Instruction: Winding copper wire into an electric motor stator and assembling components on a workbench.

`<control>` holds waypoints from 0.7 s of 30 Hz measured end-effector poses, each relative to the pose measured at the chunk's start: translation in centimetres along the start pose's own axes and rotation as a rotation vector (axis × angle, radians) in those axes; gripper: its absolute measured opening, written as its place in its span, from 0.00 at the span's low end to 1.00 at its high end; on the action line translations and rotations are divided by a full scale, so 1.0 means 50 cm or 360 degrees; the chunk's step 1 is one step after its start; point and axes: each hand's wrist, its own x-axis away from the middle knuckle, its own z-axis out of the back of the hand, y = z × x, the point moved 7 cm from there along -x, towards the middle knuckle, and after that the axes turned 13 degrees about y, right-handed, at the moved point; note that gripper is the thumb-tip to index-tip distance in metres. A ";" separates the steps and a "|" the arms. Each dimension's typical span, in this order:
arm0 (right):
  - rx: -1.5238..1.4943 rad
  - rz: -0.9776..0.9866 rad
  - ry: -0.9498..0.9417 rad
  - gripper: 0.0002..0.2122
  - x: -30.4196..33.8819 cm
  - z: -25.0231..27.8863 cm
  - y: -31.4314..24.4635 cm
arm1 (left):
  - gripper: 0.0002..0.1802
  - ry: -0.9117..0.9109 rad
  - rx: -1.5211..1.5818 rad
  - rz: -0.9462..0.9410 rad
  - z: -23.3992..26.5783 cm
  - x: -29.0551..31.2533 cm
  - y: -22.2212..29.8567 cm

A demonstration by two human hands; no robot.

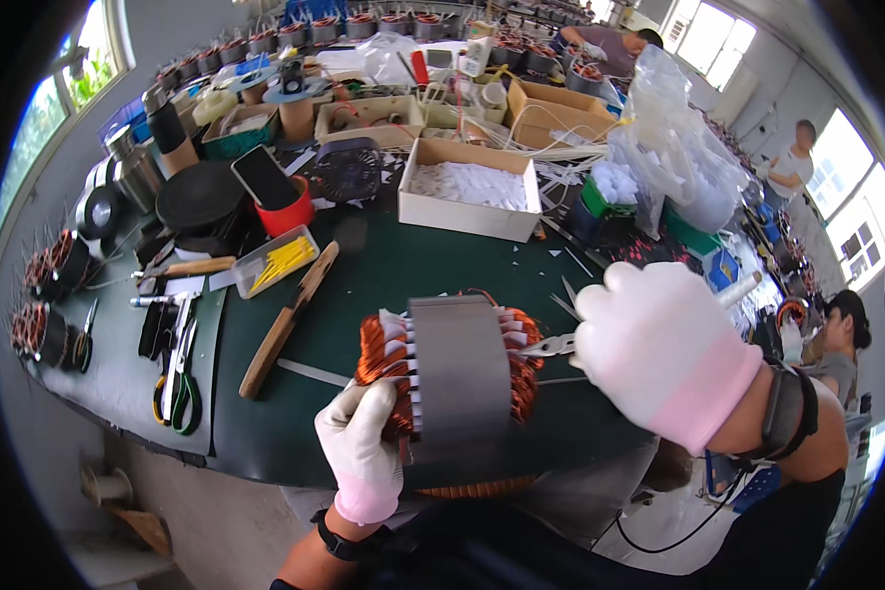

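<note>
A motor stator (459, 369) with a grey cylindrical core lies on its side at the front of the dark green table, copper windings and white insulation paper showing at both ends. My left hand (361, 438), in a white and pink glove, has its fingers closed on the windings at the stator's left end. My gloved right hand (659, 344) is wrapped round pliers (551, 346), whose jaws reach the windings at the right end. Most of the pliers' handle is hidden in my fist. Scissor-like blades (566, 298) lie just behind the pliers.
Left of the stator lie a wooden-handled tool (287, 322), a clear tray of yellow sticks (280, 261) and scissors (184, 379). Behind stand a white box of paper pieces (469, 192) and a phone (265, 177) on a red holder. Other people work at the right and back.
</note>
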 end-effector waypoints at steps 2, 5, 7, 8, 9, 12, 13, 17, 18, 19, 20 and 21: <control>-0.0116 0.0038 0.0241 0.05 0.003 0.006 -0.014 | 0.10 -0.0002 0.0040 -0.0047 -0.006 0.001 -0.001; -0.0157 -0.0008 0.0328 0.09 0.007 -0.018 -0.027 | 0.12 -0.0123 -0.0019 -0.0031 0.000 -0.002 -0.013; -0.0187 -0.0013 0.0389 0.09 0.024 -0.011 -0.036 | 0.14 -0.0151 -0.0057 -0.0072 -0.010 0.001 -0.010; -0.0213 -0.0002 0.0439 0.09 0.030 -0.004 -0.042 | 0.14 -0.0151 -0.0069 -0.0083 -0.010 0.001 -0.008; -0.0152 0.0075 0.0316 0.09 0.042 -0.006 -0.047 | 0.14 -0.0156 -0.0041 -0.0079 -0.009 0.000 -0.009; -0.0189 0.0220 0.0190 0.09 0.070 -0.028 -0.047 | 0.16 -0.0172 -0.0027 -0.0097 0.000 -0.002 -0.009; -0.0200 -0.0077 0.0354 0.11 0.074 -0.011 -0.033 | 0.17 -0.0180 -0.0033 -0.0105 0.001 -0.002 -0.010; -0.0063 -0.0077 0.0424 0.15 0.068 -0.017 -0.025 | 0.18 -0.0089 0.0000 -0.0152 -0.008 0.003 -0.006; -0.0066 -0.0082 0.0424 0.15 0.067 -0.020 -0.028 | 0.18 -0.0101 -0.0010 -0.0130 -0.009 0.004 -0.006; 0.0040 -0.0050 0.0428 0.16 0.062 -0.024 -0.034 | 0.18 -0.0107 -0.0016 -0.0113 -0.009 0.005 -0.006; 0.0145 -0.0017 0.0431 0.18 0.059 -0.027 -0.038 | 0.18 -0.0103 -0.0018 -0.0118 -0.007 0.003 -0.008; 0.0130 0.0009 0.0444 0.19 0.059 -0.027 -0.039 | 0.18 -0.0107 -0.0001 -0.0135 -0.005 0.000 -0.010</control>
